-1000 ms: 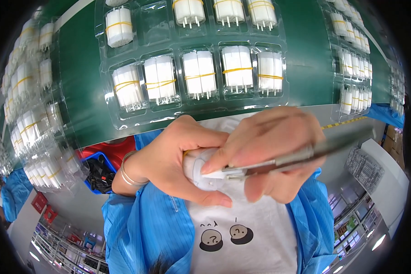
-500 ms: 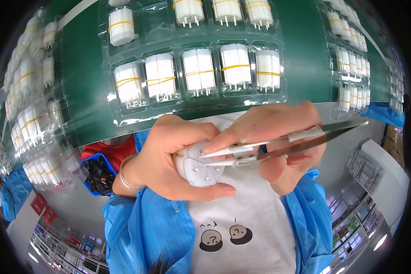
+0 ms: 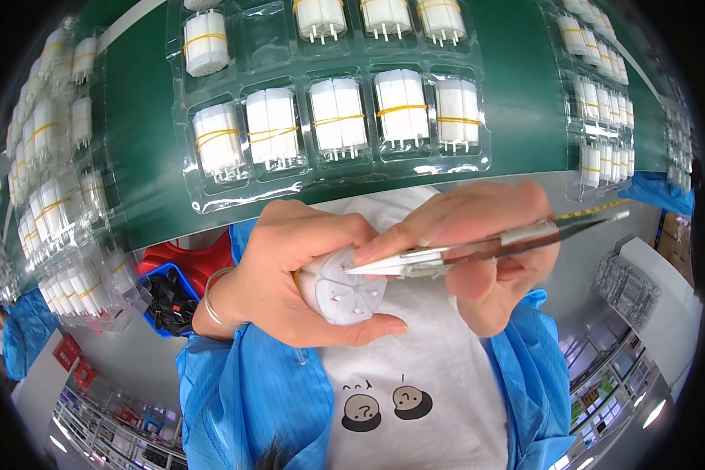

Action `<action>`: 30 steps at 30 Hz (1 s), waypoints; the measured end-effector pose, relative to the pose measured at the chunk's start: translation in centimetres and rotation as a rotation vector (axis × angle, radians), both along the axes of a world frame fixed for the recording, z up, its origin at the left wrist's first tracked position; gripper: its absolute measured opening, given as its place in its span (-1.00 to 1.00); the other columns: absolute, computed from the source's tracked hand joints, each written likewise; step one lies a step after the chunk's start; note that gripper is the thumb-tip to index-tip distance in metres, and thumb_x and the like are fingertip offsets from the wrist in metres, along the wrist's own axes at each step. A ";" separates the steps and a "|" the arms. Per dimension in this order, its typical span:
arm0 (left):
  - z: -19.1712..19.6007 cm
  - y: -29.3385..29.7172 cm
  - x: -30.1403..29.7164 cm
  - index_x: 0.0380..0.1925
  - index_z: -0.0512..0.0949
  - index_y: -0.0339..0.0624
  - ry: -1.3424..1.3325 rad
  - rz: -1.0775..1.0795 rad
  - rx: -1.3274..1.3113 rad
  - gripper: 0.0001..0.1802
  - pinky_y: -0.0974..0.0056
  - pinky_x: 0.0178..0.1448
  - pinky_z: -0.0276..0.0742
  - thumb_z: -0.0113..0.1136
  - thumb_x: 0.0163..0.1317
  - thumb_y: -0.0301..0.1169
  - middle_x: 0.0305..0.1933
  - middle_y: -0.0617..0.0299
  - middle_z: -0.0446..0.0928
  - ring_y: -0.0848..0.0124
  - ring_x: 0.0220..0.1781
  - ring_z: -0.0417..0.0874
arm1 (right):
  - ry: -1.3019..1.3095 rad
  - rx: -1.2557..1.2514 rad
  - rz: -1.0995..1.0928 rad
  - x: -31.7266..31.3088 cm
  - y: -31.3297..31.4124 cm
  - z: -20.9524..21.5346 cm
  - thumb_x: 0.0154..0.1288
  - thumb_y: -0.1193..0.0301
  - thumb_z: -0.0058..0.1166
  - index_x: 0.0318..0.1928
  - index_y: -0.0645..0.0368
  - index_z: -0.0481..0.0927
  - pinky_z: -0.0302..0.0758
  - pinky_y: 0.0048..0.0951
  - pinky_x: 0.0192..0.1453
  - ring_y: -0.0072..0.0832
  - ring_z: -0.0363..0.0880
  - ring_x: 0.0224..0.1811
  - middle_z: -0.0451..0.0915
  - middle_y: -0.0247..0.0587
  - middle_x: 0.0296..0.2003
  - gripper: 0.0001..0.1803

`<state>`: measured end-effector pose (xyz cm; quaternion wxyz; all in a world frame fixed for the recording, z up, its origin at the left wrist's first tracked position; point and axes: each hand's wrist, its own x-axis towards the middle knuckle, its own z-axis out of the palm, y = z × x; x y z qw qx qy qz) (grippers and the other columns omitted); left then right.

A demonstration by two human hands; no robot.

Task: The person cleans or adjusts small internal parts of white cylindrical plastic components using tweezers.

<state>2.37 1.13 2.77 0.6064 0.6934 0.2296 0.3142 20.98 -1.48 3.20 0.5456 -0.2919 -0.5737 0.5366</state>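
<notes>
My left hand (image 3: 290, 274) is wrapped round a white segmented cylinder (image 3: 338, 301), whose end face points to the right. Wedge-shaped sections with small pins show on that face, and a bit of yellow band peeks out by my fingers. In my right hand (image 3: 486, 251) is a pair of metal tweezers (image 3: 517, 236), pinched between thumb and fingers, with pale wrapping on one arm. The tweezer tips meet at the upper part of the end face, close to one pin; whether they grip it I cannot tell.
Ahead on the green table (image 3: 145, 149) lies a clear plastic tray (image 3: 290, 176) of similar banded white cylinders with pins. More filled trays stand left and right. Below the table's left edge are a blue bin (image 3: 176, 276) of dark parts and a red stool (image 3: 211, 254).
The tweezers' arms, spread apart before, are now pressed together with their tips at the upper pin area. My left hand and the cylinder have hardly moved.
</notes>
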 end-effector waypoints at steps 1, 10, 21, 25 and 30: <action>0.1 0.0 0.0 -0.56 0.47 -0.21 0.000 0.002 -0.001 -0.63 0.45 -0.61 0.27 0.49 -0.31 -0.33 -0.61 0.23 0.47 0.38 -0.69 0.46 | -0.032 -0.007 -0.004 0.0 0.1 0.2 0.20 0.21 0.04 -0.25 0.32 0.33 0.59 -0.41 -0.48 -0.26 0.64 -0.45 0.57 0.12 -0.53 -0.62; -0.4 -0.3 0.3 -0.56 0.47 -0.22 0.053 0.044 -0.018 -0.63 0.42 -0.59 0.32 0.48 -0.30 -0.33 -0.60 0.21 0.47 0.34 -0.67 0.49 | -0.036 0.017 0.048 0.2 0.2 -0.2 0.21 0.19 0.03 -0.23 0.34 0.36 0.56 -0.44 -0.51 -0.29 0.63 -0.49 0.58 0.14 -0.51 -0.60; -0.5 -0.2 0.3 -0.52 0.49 -0.24 0.090 0.038 0.058 -0.62 0.40 -0.54 0.39 0.48 -0.32 -0.34 -0.55 0.16 0.51 0.30 -0.61 0.54 | -0.134 0.054 0.060 0.4 0.5 0.5 0.18 0.23 0.14 -0.36 0.38 0.46 0.50 -0.54 -0.56 -0.40 0.59 -0.55 0.60 0.08 -0.46 -0.62; -0.8 -0.4 0.5 -0.46 0.50 -0.27 0.153 0.087 0.057 -0.60 0.39 -0.47 0.44 0.46 -0.34 -0.39 -0.50 0.13 0.53 0.27 -0.55 0.57 | -0.398 0.105 0.101 0.8 1.0 0.9 0.21 0.25 0.08 -0.40 0.40 0.48 0.49 -0.57 -0.56 -0.42 0.57 -0.56 0.61 0.07 -0.44 -0.63; -0.2 -0.4 0.9 -0.39 0.50 -0.29 0.050 0.270 0.070 -0.56 0.40 -0.45 0.47 0.45 -0.35 -0.42 -0.45 0.11 0.55 0.32 -0.51 0.60 | -0.089 0.044 0.085 1.0 1.6 0.2 0.26 0.20 0.02 -0.29 0.46 0.34 0.57 -0.47 -0.50 -0.30 0.62 -0.52 0.58 0.19 -0.46 -0.55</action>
